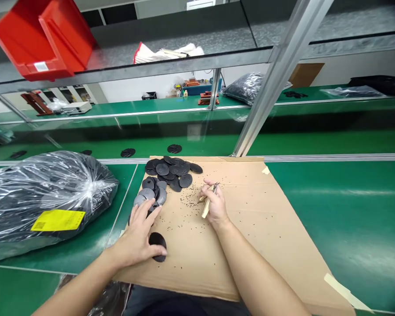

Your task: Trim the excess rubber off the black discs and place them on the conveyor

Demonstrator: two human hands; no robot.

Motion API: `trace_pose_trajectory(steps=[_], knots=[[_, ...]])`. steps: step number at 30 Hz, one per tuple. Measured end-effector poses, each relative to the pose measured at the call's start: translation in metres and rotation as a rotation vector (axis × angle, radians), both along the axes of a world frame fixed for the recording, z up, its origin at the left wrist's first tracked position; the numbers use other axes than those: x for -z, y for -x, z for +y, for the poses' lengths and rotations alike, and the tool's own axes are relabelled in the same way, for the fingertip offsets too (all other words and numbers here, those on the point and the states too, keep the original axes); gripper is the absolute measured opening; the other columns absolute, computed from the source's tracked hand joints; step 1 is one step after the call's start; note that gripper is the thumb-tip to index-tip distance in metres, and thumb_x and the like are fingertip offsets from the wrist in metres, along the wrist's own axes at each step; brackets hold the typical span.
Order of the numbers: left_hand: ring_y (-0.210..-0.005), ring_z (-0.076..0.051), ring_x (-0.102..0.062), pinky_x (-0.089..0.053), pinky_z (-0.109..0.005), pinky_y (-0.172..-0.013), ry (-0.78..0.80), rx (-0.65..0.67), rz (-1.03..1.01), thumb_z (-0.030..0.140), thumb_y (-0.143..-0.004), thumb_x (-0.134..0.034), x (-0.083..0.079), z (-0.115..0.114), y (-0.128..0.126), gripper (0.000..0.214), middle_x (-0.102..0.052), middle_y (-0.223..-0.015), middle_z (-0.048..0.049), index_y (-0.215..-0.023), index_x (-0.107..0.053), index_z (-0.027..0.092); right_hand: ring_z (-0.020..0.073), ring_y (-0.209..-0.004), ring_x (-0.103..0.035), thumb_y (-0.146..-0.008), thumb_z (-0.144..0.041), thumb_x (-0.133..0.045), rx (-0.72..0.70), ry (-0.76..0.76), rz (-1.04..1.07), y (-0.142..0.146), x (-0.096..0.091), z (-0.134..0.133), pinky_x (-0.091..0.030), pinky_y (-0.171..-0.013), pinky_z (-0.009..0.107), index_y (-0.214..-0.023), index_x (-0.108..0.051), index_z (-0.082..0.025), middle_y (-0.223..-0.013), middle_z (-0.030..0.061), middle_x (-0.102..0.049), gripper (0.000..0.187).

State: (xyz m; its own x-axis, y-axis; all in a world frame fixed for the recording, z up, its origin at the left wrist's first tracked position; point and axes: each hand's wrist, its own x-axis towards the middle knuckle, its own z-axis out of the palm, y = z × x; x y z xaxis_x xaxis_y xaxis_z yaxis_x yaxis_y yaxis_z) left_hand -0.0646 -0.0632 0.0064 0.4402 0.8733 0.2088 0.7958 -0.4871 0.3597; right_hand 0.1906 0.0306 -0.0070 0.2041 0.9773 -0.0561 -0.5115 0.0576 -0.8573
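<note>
My right hand (214, 205) is closed around a pair of small nippers (206, 206) with pale handles and a metal tip, above the cardboard sheet (250, 237). My left hand (136, 237) is spread at the left side of the cardboard, with nothing gripped. Its thumb lies over the edge of a single black disc (156, 240), and its fingertips reach to a cluster of grey-black discs (148, 193). Whether those fingers touch the discs, I cannot tell. Beyond them lies a pile of black oval discs (174, 170). Tiny dark scraps (191, 202) are scattered between my hands.
A full plastic bag (52, 193) with a yellow label stands left on the green bench. Behind the cardboard runs a green conveyor belt (197, 142) carrying several disc stacks. A metal post (270, 87) rises at the back. Overhead, a shelf holds a red bin (62, 39) and gloves (164, 53).
</note>
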Motion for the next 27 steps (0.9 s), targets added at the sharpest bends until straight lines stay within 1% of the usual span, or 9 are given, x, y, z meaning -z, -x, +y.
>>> trace_pose_trajectory(steps=[1, 3, 6, 9, 14, 18, 22, 24, 27], knots=[[-0.141, -0.044, -0.017, -0.012, -0.065, -0.111, 0.021, -0.015, 0.046, 0.067, -0.057, -0.073, 0.006, -0.005, 0.003, 0.114, -0.019, -0.155, -0.0185, -0.15, -0.022, 0.027, 0.0097, -0.058, -0.05, -0.064, -0.025, -0.067, 0.003, 0.006, 0.005, 0.0, 0.0, 0.001, -0.041, -0.048, 0.022, -0.1, -0.057, -0.02, -0.07, -0.0055, -0.051, 0.039], [-0.142, -0.044, -0.012, -0.01, -0.066, -0.111, 0.066, -0.041, 0.113, 0.071, -0.055, -0.071, 0.016, -0.009, 0.006, 0.119, -0.013, -0.157, -0.0181, -0.152, -0.018, 0.026, 0.0094, -0.057, -0.05, -0.063, -0.024, -0.068, 0.0, 0.014, 0.012, 0.0, 0.0, 0.001, -0.042, -0.048, 0.022, -0.099, -0.057, -0.019, -0.071, -0.0055, -0.051, 0.038], [-0.143, -0.042, -0.011, -0.008, -0.065, -0.111, 0.08, -0.056, 0.151, 0.069, -0.066, -0.065, 0.026, -0.004, 0.0, 0.108, -0.013, -0.157, -0.0188, -0.151, -0.019, 0.023, 0.0098, -0.056, -0.049, -0.063, -0.024, -0.067, -0.016, 0.01, 0.012, 0.001, 0.0, 0.001, -0.042, -0.046, 0.023, -0.098, -0.057, -0.02, -0.07, -0.0055, -0.051, 0.037], [-0.143, -0.04, -0.012, -0.01, -0.065, -0.111, 0.057, -0.065, 0.138, 0.065, -0.075, -0.057, 0.028, 0.014, -0.015, 0.093, -0.017, -0.155, -0.0209, -0.149, -0.025, 0.018, 0.0101, -0.056, -0.05, -0.063, -0.023, -0.065, -0.019, 0.004, -0.004, 0.001, 0.0, 0.0, -0.043, -0.047, 0.023, -0.098, -0.057, -0.02, -0.07, -0.0055, -0.051, 0.036], [-0.142, -0.038, -0.017, -0.015, -0.063, -0.112, -0.033, -0.051, 0.106, 0.061, -0.081, -0.053, 0.027, 0.054, -0.044, 0.077, -0.03, -0.151, -0.0204, -0.141, -0.04, 0.013, 0.0107, -0.057, -0.052, -0.064, -0.024, -0.068, -0.02, 0.01, 0.015, 0.0, 0.0, 0.001, -0.043, -0.049, 0.024, -0.098, -0.059, -0.019, -0.067, -0.0054, -0.052, 0.035], [-0.14, -0.036, -0.026, -0.018, -0.061, -0.112, -0.117, -0.032, 0.039, 0.054, -0.084, -0.054, 0.03, 0.07, -0.056, 0.066, -0.04, -0.145, -0.0188, -0.136, -0.046, 0.013, 0.0114, -0.062, -0.053, -0.066, -0.023, -0.068, 0.061, -0.066, 0.003, -0.005, 0.0, 0.003, -0.047, -0.057, 0.026, -0.096, -0.059, -0.02, -0.068, -0.0049, -0.052, 0.031], [-0.134, -0.034, -0.037, -0.025, -0.059, -0.111, -0.181, 0.016, -0.106, 0.043, -0.084, -0.058, 0.032, 0.072, -0.05, 0.055, -0.049, -0.137, -0.017, -0.131, -0.05, 0.016, 0.0116, -0.061, -0.05, -0.065, -0.022, -0.067, 0.163, -0.057, -0.05, -0.01, 0.001, 0.006, -0.044, -0.053, 0.025, -0.096, -0.058, -0.02, -0.068, -0.0048, -0.052, 0.032], [-0.128, -0.032, -0.044, -0.032, -0.056, -0.109, -0.211, 0.028, -0.198, 0.038, -0.083, -0.06, 0.03, 0.072, -0.045, 0.047, -0.055, -0.13, -0.0159, -0.125, -0.054, 0.017, 0.0118, -0.061, -0.049, -0.066, -0.023, -0.066, 0.166, -0.037, -0.084, -0.01, 0.003, 0.007, -0.043, -0.052, 0.025, -0.097, -0.057, -0.02, -0.069, -0.0045, -0.052, 0.032], [-0.118, -0.029, -0.051, -0.041, -0.049, -0.104, -0.231, 0.022, -0.313, 0.031, -0.082, -0.061, 0.025, 0.072, -0.039, 0.037, -0.059, -0.119, -0.0142, -0.117, -0.058, 0.017, 0.0121, -0.063, -0.049, -0.07, -0.023, -0.065, 0.142, -0.08, -0.187, -0.009, 0.006, 0.007, -0.044, -0.057, 0.026, -0.099, -0.057, -0.019, -0.07, -0.004, -0.052, 0.031]])
